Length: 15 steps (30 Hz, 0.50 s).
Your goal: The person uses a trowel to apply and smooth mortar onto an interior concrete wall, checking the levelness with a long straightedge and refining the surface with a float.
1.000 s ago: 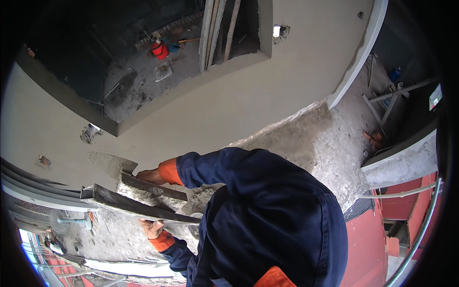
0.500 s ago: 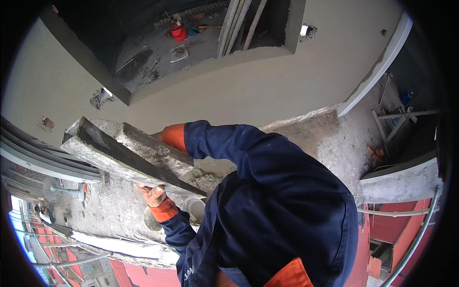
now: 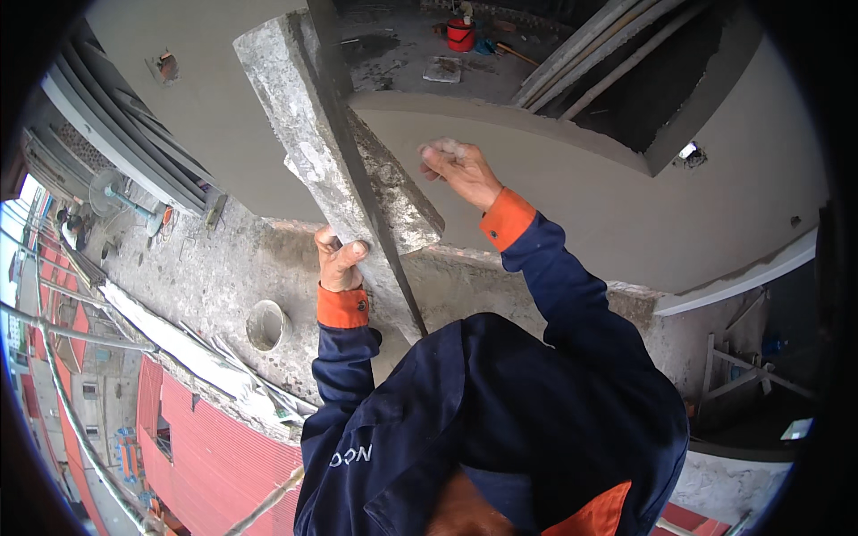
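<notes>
A long, mortar-caked board (image 3: 308, 143) slants up in front of the wall, its near end down by my chest. Low on it, my left hand (image 3: 340, 259) is closed, with the thumb across the board's pale face. Behind the board, partly hidden by it, lies a shorter, wider piece crusted with mortar (image 3: 393, 188); whether the two are joined I cannot tell. My right hand (image 3: 460, 170) is raised to the right of both pieces, apart from them. Its fingers are loosely curled together, whitish at the tips, and no object shows in them.
A smooth grey plastered wall (image 3: 554, 179) stands ahead with a wide opening. Through it show a red bucket (image 3: 461, 36) and leaning poles (image 3: 626, 71). A pale bucket (image 3: 267, 325) stands on the rough floor at left. Beyond the ledge are red roofs (image 3: 223, 420) below. A fan (image 3: 112, 189) stands far left.
My right hand has come out from behind the pieces and moved up and right. The long board has swung steeper, still in my left hand. My view has turned.
</notes>
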{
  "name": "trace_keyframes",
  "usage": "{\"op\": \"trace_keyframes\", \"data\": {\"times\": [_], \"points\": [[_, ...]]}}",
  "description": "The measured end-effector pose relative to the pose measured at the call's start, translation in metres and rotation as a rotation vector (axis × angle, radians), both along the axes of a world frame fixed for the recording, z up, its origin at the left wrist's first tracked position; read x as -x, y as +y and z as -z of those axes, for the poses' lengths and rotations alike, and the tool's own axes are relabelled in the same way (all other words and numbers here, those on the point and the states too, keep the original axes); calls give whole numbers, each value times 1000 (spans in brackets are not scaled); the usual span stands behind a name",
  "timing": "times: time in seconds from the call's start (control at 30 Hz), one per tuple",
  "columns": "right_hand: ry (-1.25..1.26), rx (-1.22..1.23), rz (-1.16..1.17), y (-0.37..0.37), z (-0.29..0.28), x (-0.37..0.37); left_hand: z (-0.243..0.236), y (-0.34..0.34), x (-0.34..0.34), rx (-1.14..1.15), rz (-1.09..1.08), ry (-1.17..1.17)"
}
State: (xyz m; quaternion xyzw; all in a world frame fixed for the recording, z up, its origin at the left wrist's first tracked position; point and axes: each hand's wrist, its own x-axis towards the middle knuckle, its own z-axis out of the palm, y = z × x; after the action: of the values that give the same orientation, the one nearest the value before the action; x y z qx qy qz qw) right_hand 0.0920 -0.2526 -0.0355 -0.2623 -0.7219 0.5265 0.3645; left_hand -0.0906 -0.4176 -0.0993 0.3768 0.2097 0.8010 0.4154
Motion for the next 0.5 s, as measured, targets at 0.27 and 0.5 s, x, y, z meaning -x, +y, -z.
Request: {"op": "trace_keyframes", "data": {"times": [0.27, 0.5], "points": [[91, -1041, 27, -50, -64, -25, 2, -3, 1, 82, 66, 31], [-55, -1155, 156, -73, -61, -2, -14, 3, 0, 54, 30, 252]]}}
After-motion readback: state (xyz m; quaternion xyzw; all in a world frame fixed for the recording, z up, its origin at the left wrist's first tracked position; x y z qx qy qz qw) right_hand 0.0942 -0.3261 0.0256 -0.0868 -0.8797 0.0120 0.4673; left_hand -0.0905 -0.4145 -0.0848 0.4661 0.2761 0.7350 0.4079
